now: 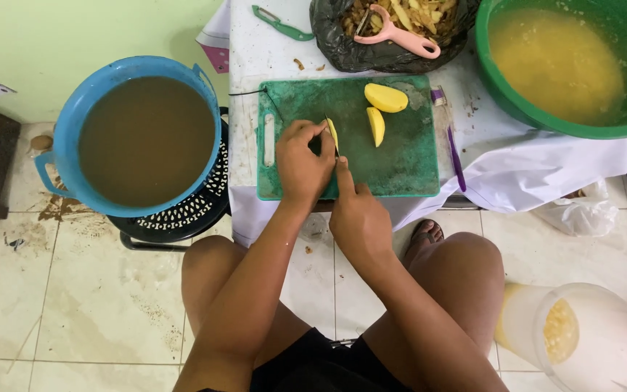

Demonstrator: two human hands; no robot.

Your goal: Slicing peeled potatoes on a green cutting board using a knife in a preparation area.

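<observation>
A low table (255, 58) under a white cloth stands on a pale tiled floor (74, 305) by a light green wall. On it lies a green cutting board (393, 163).

At 9 o'clock from the board a blue bucket (59, 127) of brown water sits on a black stool (183, 218); at 2 o'clock is a green basin (495, 80) of yellow liquid; at 12 o'clock a black bag of peelings (335, 36) holds a pink peeler (400, 33).

The left hand (300, 161) pinches a thin yellow potato slice (333, 132) standing on edge, its long axis running 12 to 6 o'clock. The right hand (358, 218) is clenched round a knife (337, 149), blade pointing to 12 o'clock just beside the slice. Two potato pieces (384, 97) lie at 2 o'clock from the grip.
</observation>
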